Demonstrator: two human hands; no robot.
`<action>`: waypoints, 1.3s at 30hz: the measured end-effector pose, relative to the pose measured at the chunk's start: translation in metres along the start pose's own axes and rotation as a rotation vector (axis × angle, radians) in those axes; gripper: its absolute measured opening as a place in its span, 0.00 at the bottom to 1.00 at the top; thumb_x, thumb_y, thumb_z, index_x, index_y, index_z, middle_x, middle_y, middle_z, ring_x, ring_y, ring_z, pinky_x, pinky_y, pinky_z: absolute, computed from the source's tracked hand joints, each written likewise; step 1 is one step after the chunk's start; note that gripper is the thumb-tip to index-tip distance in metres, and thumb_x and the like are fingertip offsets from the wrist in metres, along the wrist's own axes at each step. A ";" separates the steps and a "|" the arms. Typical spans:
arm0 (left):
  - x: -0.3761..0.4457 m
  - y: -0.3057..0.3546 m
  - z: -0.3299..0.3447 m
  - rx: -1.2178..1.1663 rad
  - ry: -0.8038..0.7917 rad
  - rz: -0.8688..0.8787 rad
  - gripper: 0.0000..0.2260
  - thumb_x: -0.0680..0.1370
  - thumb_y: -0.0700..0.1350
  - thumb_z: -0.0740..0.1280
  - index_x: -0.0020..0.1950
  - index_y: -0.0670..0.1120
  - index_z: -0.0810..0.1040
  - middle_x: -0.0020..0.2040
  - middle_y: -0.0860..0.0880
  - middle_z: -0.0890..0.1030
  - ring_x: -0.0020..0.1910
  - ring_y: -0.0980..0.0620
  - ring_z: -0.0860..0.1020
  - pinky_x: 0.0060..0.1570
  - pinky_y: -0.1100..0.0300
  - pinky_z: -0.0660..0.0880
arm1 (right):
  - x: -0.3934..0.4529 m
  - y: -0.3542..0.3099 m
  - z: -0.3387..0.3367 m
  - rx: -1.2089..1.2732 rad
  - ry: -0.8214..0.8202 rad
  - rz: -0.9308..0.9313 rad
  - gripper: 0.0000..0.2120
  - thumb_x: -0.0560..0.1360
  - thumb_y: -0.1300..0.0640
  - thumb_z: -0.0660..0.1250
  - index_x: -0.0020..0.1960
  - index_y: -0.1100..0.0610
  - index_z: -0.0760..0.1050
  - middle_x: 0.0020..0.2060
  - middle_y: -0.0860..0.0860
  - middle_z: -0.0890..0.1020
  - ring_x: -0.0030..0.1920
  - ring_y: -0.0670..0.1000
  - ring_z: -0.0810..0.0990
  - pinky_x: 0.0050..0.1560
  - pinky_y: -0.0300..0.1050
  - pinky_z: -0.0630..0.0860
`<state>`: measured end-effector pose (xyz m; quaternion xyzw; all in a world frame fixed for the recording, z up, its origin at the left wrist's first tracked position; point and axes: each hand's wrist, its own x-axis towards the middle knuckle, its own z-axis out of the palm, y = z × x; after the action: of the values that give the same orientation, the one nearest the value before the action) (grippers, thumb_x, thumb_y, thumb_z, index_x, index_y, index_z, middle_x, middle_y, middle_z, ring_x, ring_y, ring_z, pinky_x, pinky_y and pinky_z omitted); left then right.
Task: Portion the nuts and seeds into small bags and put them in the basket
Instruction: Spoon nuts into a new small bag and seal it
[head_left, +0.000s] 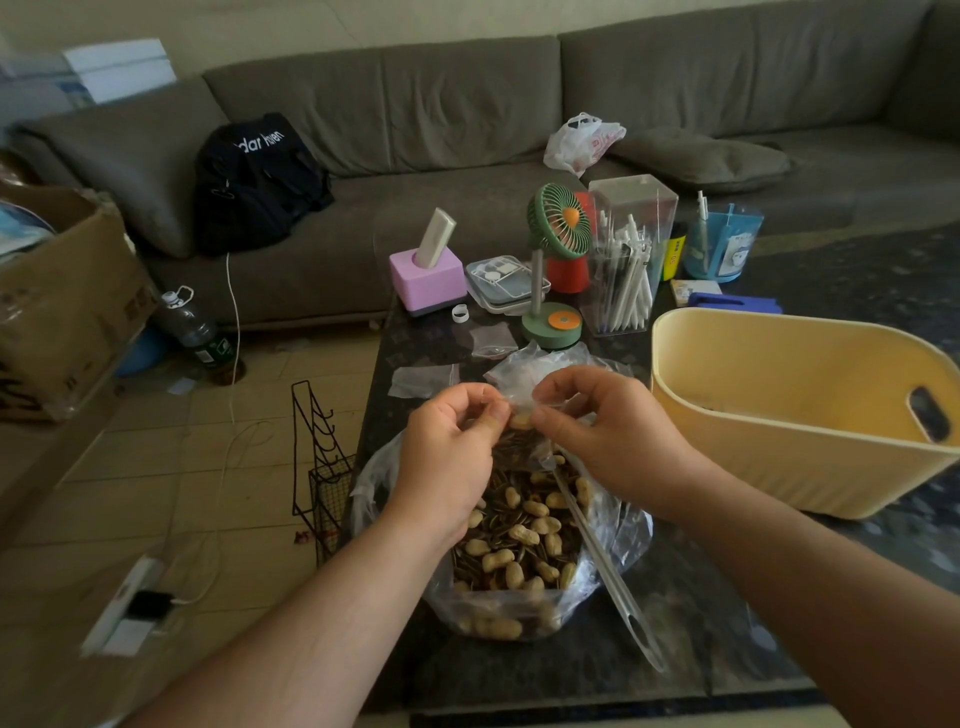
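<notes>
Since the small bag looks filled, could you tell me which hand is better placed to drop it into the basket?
Probably the right hand: it pinches the small bag and the basket stands on its side. The left hand would have to cross over.

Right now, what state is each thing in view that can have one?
Small bag: partly filled, top pinched by both hands.
Left hand: pinching the bag top.
Right hand: pinching the bag top.
Large bag of peanuts and seeds: open.
Scoop: resting in the large bag, unheld.
Yellow basket: upright.
Desk fan: upright.
</notes>
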<state>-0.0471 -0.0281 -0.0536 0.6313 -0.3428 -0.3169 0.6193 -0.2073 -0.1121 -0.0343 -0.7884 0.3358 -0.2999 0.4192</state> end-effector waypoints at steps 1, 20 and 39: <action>-0.001 0.000 0.000 0.002 -0.004 0.002 0.13 0.83 0.41 0.71 0.46 0.60 0.87 0.46 0.54 0.88 0.52 0.52 0.86 0.58 0.51 0.82 | 0.000 0.000 0.001 -0.006 0.001 -0.001 0.05 0.77 0.50 0.75 0.52 0.46 0.82 0.44 0.42 0.84 0.44 0.41 0.82 0.44 0.37 0.80; 0.001 0.000 -0.005 -0.058 -0.121 0.024 0.04 0.81 0.43 0.74 0.52 0.50 0.88 0.48 0.48 0.89 0.51 0.51 0.88 0.53 0.55 0.82 | 0.004 0.001 -0.007 0.146 0.013 0.096 0.02 0.79 0.57 0.74 0.48 0.52 0.85 0.40 0.52 0.88 0.43 0.56 0.87 0.45 0.50 0.85; 0.002 -0.001 -0.002 -0.021 -0.108 0.018 0.05 0.84 0.43 0.71 0.53 0.49 0.87 0.49 0.51 0.89 0.52 0.54 0.87 0.56 0.54 0.84 | 0.002 -0.006 -0.001 0.192 0.020 0.159 0.03 0.80 0.57 0.73 0.48 0.55 0.84 0.40 0.52 0.88 0.45 0.59 0.87 0.51 0.59 0.86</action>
<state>-0.0445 -0.0282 -0.0543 0.6038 -0.3778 -0.3484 0.6093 -0.2057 -0.1117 -0.0283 -0.7127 0.3711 -0.3041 0.5118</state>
